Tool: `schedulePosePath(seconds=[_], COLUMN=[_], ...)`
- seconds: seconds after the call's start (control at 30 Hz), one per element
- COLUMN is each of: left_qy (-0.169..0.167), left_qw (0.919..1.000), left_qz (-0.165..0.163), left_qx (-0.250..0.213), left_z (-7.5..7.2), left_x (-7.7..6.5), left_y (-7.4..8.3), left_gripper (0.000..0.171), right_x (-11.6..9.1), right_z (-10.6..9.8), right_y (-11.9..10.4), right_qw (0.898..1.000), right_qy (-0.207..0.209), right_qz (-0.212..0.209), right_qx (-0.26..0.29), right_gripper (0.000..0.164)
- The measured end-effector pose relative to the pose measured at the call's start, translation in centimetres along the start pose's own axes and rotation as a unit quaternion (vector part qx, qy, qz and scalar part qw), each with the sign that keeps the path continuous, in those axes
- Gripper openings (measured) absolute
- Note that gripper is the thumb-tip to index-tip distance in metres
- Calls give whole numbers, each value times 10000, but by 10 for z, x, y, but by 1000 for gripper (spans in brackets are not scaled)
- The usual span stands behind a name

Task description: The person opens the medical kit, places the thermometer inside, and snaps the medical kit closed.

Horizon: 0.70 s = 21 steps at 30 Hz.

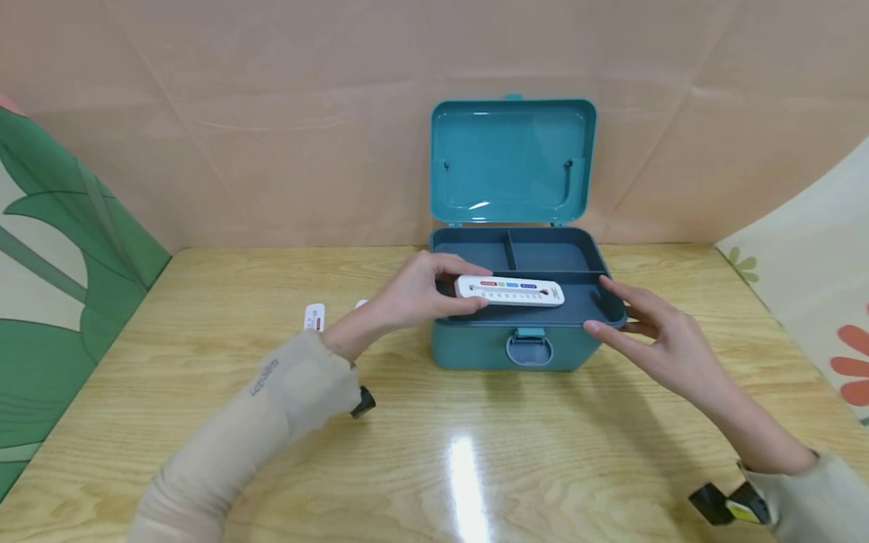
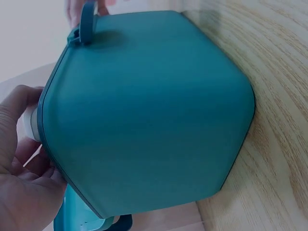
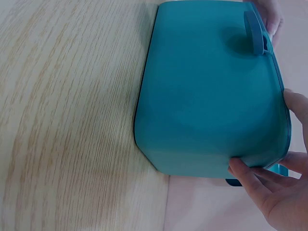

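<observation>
A teal storage box [image 1: 475, 353] stands on the wooden table with its lid [image 1: 512, 162] raised at the back. Its upper tray [image 1: 511, 250] has two rear compartments and a long front one. Between thumb and fingers, my left hand [image 1: 424, 290] holds a white thermometer [image 1: 512, 292] by its left end, lying lengthwise over the front compartment. My right hand [image 1: 661, 339] grips the box's right front corner, thumb at the front rim; in the right wrist view its fingers [image 3: 250, 180] lie along the side wall. Most of the thermometer is hidden behind the rim in the left wrist view.
A white strip with a red mark [image 1: 314, 317] lies on the table left of the box, partly covered by my left sleeve. Another white end [image 1: 360, 303] shows behind my left wrist. A latch [image 1: 529, 347] hangs at the box's front. A pink cloth [image 1: 305, 136] hangs behind.
</observation>
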<state>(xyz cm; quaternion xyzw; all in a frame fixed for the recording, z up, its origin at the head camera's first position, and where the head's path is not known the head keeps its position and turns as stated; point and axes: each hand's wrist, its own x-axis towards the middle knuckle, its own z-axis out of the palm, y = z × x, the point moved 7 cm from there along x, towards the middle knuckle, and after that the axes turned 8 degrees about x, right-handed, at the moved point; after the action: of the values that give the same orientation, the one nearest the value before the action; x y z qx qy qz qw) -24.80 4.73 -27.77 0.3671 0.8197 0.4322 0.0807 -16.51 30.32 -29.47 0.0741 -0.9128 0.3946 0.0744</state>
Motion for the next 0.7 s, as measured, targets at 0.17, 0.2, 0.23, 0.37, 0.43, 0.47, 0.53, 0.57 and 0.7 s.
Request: schedulePosePath(seconds=[0.17, 0.2, 0.23, 0.37, 0.43, 0.47, 0.53, 0.57, 0.7], left_qy=[-46, -49, -60, -129, -193, -223, -277, -304, -321], left_qw=[9998, 9996, 9994, 9985, 9980, 9976, 9968, 9964, 9949], left_qz=[-159, -196, -236, -318, -302, -291, -272, -269, -299], left_qx=[145, 197, 238, 426, 528, 591, 704, 746, 907], left_z=[3, 3, 4, 5, 5, 5, 6, 6, 7], left_x=[3, 3, 3, 5, 6, 7, 8, 9, 10], left_y=[0, -1, -1, -1, -1, 0, 0, 0, 1], left_gripper=[34, 33, 33, 33, 33, 33, 32, 32, 32], right_x=[0, 0, 0, 0, -1, -1, -1, -1, -1], right_z=[0, 0, 0, 0, 0, 0, 0, 0, 0], right_y=[-1, 0, 0, -1, -1, -1, -1, -1, 0], right_qw=[10000, 10000, 9999, 10000, 9999, 9999, 9999, 9999, 9999], right_qy=[-39, -40, -46, -31, -30, -27, -25, -24, -14], right_qz=[-90, -91, -90, -87, -97, -105, -117, -127, -137], right_qx=[5, 8, 11, -6, -4, 0, 9, 10, 1], right_gripper=[66, 66, 66, 66, 65, 66, 66, 66, 66])
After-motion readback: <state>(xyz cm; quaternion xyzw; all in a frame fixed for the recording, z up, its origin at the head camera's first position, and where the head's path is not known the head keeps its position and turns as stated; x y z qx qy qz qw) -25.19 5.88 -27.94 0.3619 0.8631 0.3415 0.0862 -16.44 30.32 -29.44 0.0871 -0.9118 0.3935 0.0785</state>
